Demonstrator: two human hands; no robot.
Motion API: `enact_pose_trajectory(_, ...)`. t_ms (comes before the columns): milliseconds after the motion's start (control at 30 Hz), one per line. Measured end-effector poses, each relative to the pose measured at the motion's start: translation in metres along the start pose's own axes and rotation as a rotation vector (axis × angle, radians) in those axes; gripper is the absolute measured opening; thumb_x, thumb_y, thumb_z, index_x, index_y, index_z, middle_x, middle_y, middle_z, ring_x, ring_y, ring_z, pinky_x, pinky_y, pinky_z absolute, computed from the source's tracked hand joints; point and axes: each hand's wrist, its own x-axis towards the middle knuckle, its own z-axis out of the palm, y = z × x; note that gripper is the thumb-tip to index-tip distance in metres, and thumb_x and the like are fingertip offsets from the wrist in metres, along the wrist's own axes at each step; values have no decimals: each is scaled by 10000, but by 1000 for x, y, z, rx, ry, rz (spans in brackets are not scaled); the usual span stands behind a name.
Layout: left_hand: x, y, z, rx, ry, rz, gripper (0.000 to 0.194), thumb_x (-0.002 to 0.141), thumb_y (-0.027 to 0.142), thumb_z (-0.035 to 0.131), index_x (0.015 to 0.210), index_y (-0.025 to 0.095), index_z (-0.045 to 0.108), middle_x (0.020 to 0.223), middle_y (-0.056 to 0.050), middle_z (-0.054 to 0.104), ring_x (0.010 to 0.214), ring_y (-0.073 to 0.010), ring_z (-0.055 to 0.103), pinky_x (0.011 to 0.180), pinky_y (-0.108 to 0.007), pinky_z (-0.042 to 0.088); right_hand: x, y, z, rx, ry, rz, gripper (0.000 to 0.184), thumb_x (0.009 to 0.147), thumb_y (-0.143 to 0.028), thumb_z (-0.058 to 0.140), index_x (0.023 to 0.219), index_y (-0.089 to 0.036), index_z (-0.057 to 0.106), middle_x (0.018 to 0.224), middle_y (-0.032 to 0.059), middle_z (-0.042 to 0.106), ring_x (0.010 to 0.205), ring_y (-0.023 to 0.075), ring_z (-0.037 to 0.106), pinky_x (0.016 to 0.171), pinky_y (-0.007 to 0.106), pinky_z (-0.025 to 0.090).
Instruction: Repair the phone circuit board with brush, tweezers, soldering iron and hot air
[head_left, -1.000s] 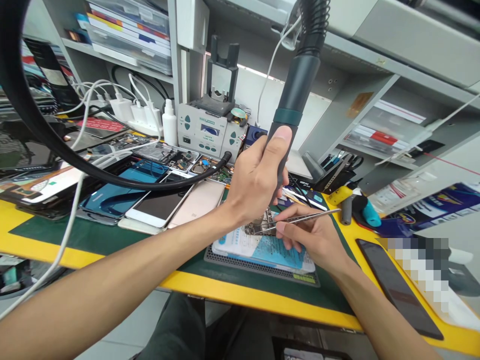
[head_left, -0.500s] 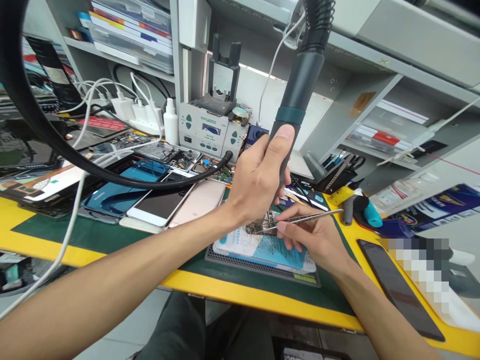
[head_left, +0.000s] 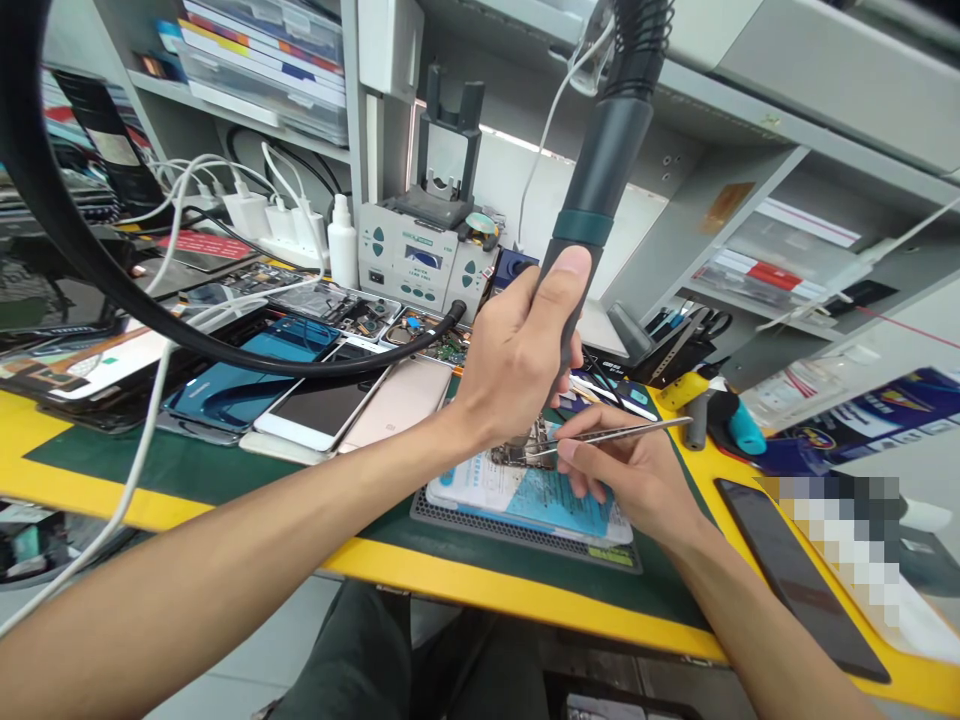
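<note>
My left hand (head_left: 517, 345) is wrapped round the black handle of a hot air gun (head_left: 589, 200), held tilted over the bench with its nozzle end hidden behind my hand. Between the fingertips of my right hand (head_left: 626, 465) is a pair of metal tweezers (head_left: 637, 430), their points at a small circuit board (head_left: 525, 445). The board lies partly under my left hand on a blue and white box (head_left: 517, 500), which rests on a grey perforated mat (head_left: 525, 540). Whether the tips grip any part is too small to tell.
A grey rework station (head_left: 416, 260) stands at the back, its thick black hose (head_left: 225, 355) looping across the left. Phones, including a blue one (head_left: 259, 375) and a white one (head_left: 326, 395), lie left of the box. A dark phone (head_left: 799, 575) lies at the right edge.
The tweezers and my right hand have shifted slightly right, the tips moving over the board. My left hand and the hot air gun stay nearly still.
</note>
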Motion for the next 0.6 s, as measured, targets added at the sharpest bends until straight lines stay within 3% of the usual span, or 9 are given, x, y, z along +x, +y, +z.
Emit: enact_pose_trajectory(600, 0, 1, 0, 10, -10, 29, 629, 904, 799, 376, 714, 213, 504, 582, 5, 541, 427, -112, 504, 428, -270, 420, 2, 1, -2, 13, -13, 14, 198, 870, -348, 768, 886, -169, 685, 642, 4, 656, 431, 101, 538, 368, 204, 364)
